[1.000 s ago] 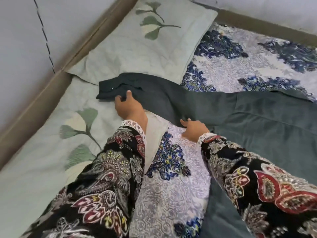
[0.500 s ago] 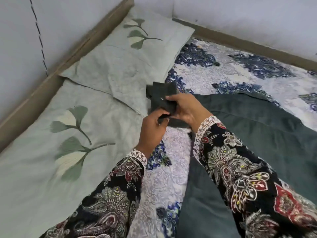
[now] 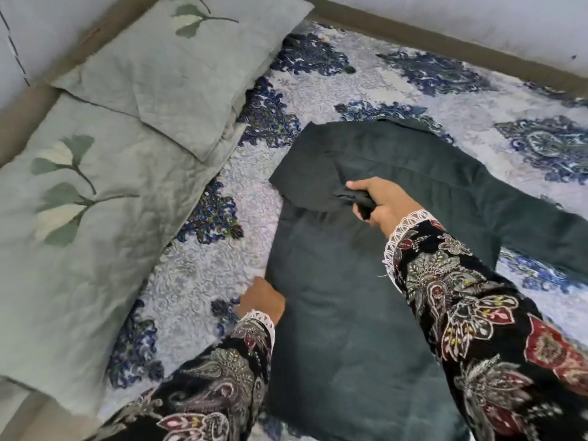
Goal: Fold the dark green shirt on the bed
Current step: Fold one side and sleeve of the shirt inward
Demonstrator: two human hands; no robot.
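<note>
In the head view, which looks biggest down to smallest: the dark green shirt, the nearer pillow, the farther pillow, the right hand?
1. Nearer pillow and dark green shirt: alike, and nearness blurs it.
2. Farther pillow.
3. Right hand, holding the shirt's sleeve.
</note>
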